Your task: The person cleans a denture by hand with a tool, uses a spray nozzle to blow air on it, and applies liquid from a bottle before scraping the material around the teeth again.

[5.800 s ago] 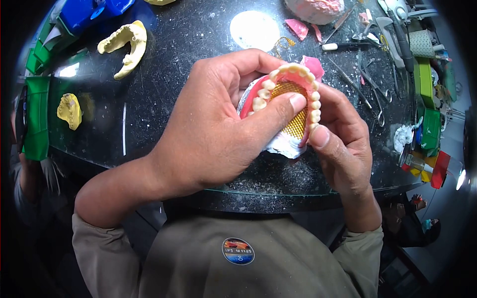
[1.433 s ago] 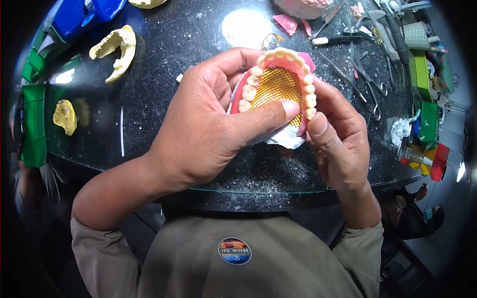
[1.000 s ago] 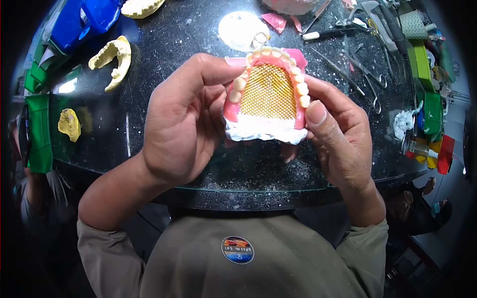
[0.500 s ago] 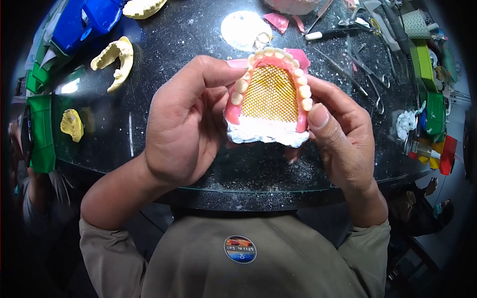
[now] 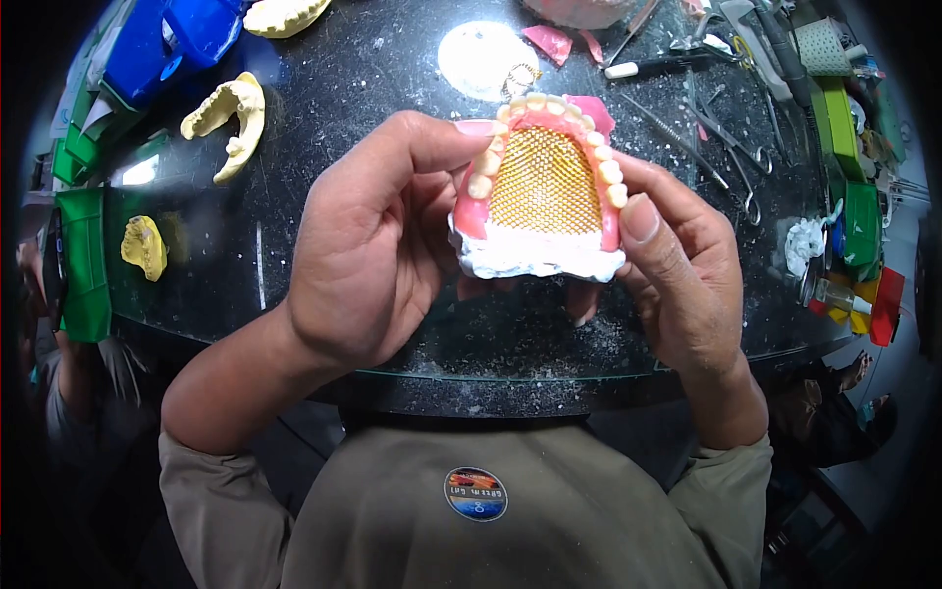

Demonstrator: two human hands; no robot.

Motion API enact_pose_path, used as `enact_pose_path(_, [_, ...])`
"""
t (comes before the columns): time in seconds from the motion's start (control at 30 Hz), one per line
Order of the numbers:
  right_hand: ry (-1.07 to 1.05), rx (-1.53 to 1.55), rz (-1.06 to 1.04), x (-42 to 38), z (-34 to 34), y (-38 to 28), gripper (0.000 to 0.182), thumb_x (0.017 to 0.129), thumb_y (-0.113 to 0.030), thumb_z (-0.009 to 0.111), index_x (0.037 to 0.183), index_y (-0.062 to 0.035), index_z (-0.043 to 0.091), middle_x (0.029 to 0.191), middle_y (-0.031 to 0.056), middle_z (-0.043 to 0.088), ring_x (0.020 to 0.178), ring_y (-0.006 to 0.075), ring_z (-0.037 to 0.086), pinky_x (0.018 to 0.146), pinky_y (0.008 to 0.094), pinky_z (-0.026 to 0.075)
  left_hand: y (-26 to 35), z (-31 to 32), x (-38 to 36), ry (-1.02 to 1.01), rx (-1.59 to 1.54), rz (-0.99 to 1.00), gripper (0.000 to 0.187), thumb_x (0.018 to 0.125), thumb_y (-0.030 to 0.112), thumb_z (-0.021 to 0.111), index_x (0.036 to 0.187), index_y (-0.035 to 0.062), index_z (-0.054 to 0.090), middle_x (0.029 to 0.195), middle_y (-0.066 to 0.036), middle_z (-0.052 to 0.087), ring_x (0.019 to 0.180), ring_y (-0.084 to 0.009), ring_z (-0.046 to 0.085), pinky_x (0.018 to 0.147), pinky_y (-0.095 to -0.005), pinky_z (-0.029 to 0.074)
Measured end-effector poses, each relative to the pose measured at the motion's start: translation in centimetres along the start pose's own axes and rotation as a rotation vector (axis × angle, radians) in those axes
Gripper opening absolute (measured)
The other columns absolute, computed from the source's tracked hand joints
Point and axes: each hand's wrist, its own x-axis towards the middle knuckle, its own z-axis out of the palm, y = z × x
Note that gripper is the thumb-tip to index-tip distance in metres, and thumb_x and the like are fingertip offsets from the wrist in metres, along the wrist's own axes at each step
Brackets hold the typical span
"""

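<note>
Upper denture wax-up on cast, held over worktop (image 5: 392, 69).

Left hand (image 5: 368, 245) and right hand (image 5: 677, 275) each close their grip on the denture model (image 5: 545, 191), held clear of the worktop. Teeth all seated in pink wax, gold mesh across palate; judged near done, trimming left. Versus 5.8 s ago: left thumb is off the mesh, model tipped up toward the camera. Yellow cast (image 5: 231, 113) lies apart.

Bright overhead light glares off the dark tabletop (image 5: 392, 69); fisheye distortion, black vignetted corners, sharp centre
</note>
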Motion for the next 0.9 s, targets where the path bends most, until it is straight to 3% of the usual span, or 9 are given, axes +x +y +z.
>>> enact_pose_path(0.07, [0.013,0.01,0.007,0.0,0.0,0.0,0.05,0.091,-0.027,0.047,0.121,0.011,0.039,0.089,0.0159,0.061,0.064,0.0154,0.063,0.05,0.0242,0.053,0.1,-0.7,0.2,-0.088,-0.093,-0.047,0.039,0.092,0.02,0.03,0.115,-0.0091,0.042,0.112,-0.023,0.053,0.102,-0.03,0.057,0.081,-0.0424,0.053])
enact_pose_path(0.23, [-0.009,0.011,0.01,0.1,-0.3,0.1,0.048,0.092,-0.026,0.045,0.121,0.0109,0.039,0.089,0.016,0.061,0.063,0.0156,0.063,0.049,0.0245,0.053,0.4,0.8,0.1,0.009,-0.057,-0.09,0.03,0.092,0.024,0.036,0.099,-0.0007,0.051,0.08,-0.012,0.061,0.066,-0.0171,0.06,0.053,-0.0252,0.044])
enact_pose_path(0.9, [-0.007,0.026,0.028,0.2,-0.3,0.1,0.046,0.093,-0.024,0.042,0.12,0.0122,0.038,0.088,0.0167,0.061,0.061,0.0162,0.063,0.05,0.0246,0.054,0.4,0.7,0.4,0.024,-0.081,-0.16,0.031,0.091,0.025,0.038,0.097,-0.002,0.052,0.08,-0.012,0.062,0.065,-0.0178,0.06,0.054,-0.0258,0.045])
